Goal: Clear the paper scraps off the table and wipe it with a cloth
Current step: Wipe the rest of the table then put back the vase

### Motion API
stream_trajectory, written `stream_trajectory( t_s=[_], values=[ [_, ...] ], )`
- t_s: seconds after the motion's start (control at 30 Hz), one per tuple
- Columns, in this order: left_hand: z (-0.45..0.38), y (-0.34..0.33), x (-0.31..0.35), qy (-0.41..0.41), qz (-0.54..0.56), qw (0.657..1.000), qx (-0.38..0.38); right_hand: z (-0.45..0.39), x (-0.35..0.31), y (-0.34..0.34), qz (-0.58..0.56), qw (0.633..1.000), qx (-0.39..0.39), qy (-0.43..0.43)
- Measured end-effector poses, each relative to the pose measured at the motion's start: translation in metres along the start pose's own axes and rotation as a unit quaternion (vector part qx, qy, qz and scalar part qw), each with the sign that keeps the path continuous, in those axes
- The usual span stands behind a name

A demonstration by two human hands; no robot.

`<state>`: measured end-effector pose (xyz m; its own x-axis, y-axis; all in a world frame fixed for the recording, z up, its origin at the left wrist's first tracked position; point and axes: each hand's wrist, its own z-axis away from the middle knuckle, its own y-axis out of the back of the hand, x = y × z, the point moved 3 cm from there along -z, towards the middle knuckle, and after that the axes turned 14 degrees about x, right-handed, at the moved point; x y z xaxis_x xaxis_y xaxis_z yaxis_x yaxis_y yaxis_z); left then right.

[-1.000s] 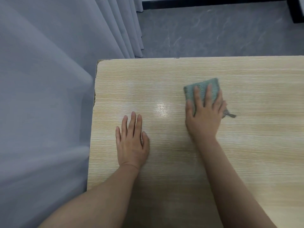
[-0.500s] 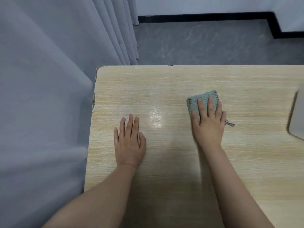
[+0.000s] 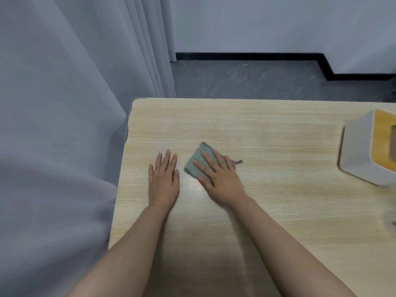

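Observation:
A small grey-green knitted cloth (image 3: 198,160) lies flat on the light wooden table (image 3: 278,146), with a short loop sticking out at its right corner. My right hand (image 3: 220,179) presses on the cloth with straight fingers and covers its near right half. Just to its left, my left hand (image 3: 164,183) rests flat on the bare tabletop, fingers straight and together, a small gap from the cloth. No paper scraps show on the visible tabletop.
A white hexagonal container (image 3: 368,148) with a yellow-orange inside stands at the table's right edge, cut off by the frame. A grey curtain (image 3: 60,125) hangs along the table's left side. Grey floor (image 3: 246,80) and a white wall lie beyond the far edge.
My right hand has slid the cloth leftward and nearer, close beside the left hand. The view has tilted up, bringing the white container and the wall into sight. The left hand stays flat.

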<state>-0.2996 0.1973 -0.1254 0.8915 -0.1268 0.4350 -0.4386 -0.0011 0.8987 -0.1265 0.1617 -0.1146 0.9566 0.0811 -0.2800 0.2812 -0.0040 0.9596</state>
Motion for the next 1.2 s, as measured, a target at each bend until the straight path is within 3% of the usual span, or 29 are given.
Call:
stream_trajectory(
  t_s=[0.17, 0.3, 0.4, 0.47, 0.57, 0.67, 0.83, 0.93, 1.0, 1.07, 1.13, 1.2],
  values=[
    [0.03, 0.01, -0.009, -0.022, -0.024, 0.999, -0.036, 0.019, 0.074, 0.022, 0.016, 0.966, 0.053, -0.252],
    [0.063, 0.011, -0.022, -0.044, -0.053, 0.997, -0.022, 0.018, 0.061, 0.016, 0.032, 0.931, 0.08, -0.355],
    [0.07, 0.008, -0.027, -0.057, -0.073, 0.996, -0.003, 0.008, 0.013, 0.0, 0.046, 0.963, 0.079, -0.254],
    [0.069, 0.007, -0.026, -0.06, -0.078, 0.995, 0.005, 0.006, -0.026, -0.011, 0.026, 0.993, 0.057, -0.105],
    [0.068, 0.006, -0.024, -0.068, -0.083, 0.994, 0.006, 0.014, -0.057, -0.025, 0.0, 0.997, -0.003, 0.081],
    [0.069, 0.006, -0.026, -0.068, -0.084, 0.994, 0.008, 0.008, -0.022, -0.016, -0.001, 0.999, 0.004, 0.047],
    [0.069, 0.006, -0.026, -0.066, -0.082, 0.994, 0.009, 0.013, 0.064, 0.012, 0.043, 0.967, 0.068, -0.24],
    [0.069, 0.006, -0.026, -0.069, -0.086, 0.994, 0.011, 0.012, 0.05, 0.007, 0.061, 0.946, 0.078, -0.307],
    [0.069, 0.006, -0.026, -0.071, -0.087, 0.994, 0.01, 0.01, 0.013, -0.006, 0.059, 0.965, 0.092, -0.237],
    [0.069, 0.006, -0.026, -0.071, -0.087, 0.994, 0.009, 0.014, -0.033, -0.019, 0.045, 0.993, 0.055, -0.089],
    [0.069, 0.006, -0.026, -0.072, -0.087, 0.994, 0.008, 0.023, -0.054, -0.024, 0.028, 0.999, 0.014, 0.028],
    [0.069, 0.006, -0.026, -0.072, -0.086, 0.994, 0.007, 0.025, -0.043, -0.019, 0.016, 0.998, -0.002, 0.068]
  ],
)
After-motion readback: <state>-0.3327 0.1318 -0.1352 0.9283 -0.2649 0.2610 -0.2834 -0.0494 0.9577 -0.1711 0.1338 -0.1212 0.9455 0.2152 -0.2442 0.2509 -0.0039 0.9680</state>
